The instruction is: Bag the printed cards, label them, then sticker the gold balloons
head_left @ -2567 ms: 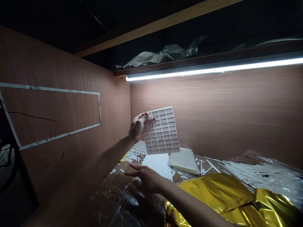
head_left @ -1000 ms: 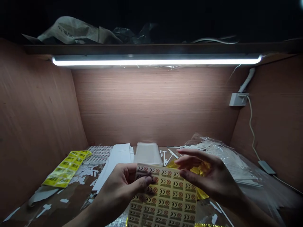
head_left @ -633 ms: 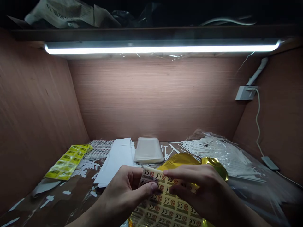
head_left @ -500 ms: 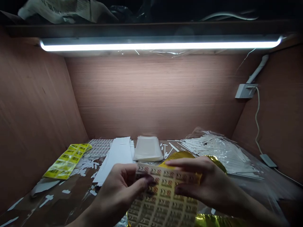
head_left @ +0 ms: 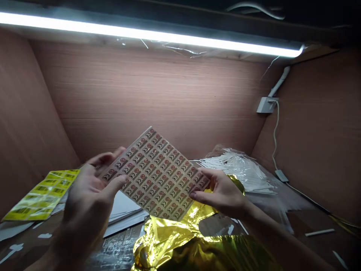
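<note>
Two hands raise one sticker sheet (head_left: 155,173) at a slant above a brown work surface (head_left: 26,256), near the person and clear of the surface. The left hand (head_left: 87,188) is spread wide, its fingers (head_left: 105,158) behind the sheet's left corner and its thumb (head_left: 115,184) lying across the front. The right hand (head_left: 222,192) holds the right corner in a looser, half-closed pinch between thumb and fingers. Rows of small labels fill the sheet, each with a red no-entry-style circle and paired crescent marks; any fine print is too small to read. Crumpled gold foil (head_left: 180,244) lies below the sheet. Yellow barcode labels (head_left: 42,195) sit to the left, beside white paper (head_left: 124,214), their digits unreadable. Bundled white strips in clear plastic (head_left: 237,169) lie far right of the sheet, below a white wall box (head_left: 266,105) and a bright light tube (head_left: 149,37).
</note>
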Action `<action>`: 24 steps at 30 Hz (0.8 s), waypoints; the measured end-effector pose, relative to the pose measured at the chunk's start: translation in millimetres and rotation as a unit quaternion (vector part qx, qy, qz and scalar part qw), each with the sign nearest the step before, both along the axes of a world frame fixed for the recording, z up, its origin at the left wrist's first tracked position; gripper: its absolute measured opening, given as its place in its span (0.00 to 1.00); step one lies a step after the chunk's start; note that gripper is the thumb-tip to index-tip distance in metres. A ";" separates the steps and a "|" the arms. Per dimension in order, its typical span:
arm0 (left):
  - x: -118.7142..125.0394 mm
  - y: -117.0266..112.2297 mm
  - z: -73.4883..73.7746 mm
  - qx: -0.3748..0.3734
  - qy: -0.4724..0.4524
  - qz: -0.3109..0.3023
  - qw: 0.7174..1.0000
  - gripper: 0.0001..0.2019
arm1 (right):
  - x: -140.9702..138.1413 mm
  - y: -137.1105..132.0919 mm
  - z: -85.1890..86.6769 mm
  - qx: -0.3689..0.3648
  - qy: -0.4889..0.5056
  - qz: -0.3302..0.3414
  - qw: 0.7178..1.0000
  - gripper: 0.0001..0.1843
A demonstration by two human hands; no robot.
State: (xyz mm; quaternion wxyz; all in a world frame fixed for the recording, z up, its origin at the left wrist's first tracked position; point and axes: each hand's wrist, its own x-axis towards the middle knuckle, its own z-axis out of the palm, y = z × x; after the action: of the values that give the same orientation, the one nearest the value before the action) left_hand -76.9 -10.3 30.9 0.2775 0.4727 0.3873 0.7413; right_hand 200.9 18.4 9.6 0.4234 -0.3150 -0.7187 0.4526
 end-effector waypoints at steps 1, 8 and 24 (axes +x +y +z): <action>-2.0 0.1 -1.0 0.062 0.080 0.044 0.994 0.32 | -0.5 -4.1 2.5 0.029 -0.038 -0.013 0.999 0.13; 18.2 -21.1 -19.8 0.235 0.497 -0.031 0.835 0.23 | -18.2 -38.8 0.1 0.226 -0.199 -0.010 0.954 0.27; 25.5 -25.7 -32.1 0.137 0.344 -0.131 0.919 0.11 | -30.4 -45.9 -4.7 0.277 -0.027 -0.086 0.957 0.13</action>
State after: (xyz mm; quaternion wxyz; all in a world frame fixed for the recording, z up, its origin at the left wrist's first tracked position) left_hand -51.4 -36.0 -1.3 0.1544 0.7789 0.2877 0.5355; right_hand 170.5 -27.5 4.9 0.5119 -0.2581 -0.7972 0.1894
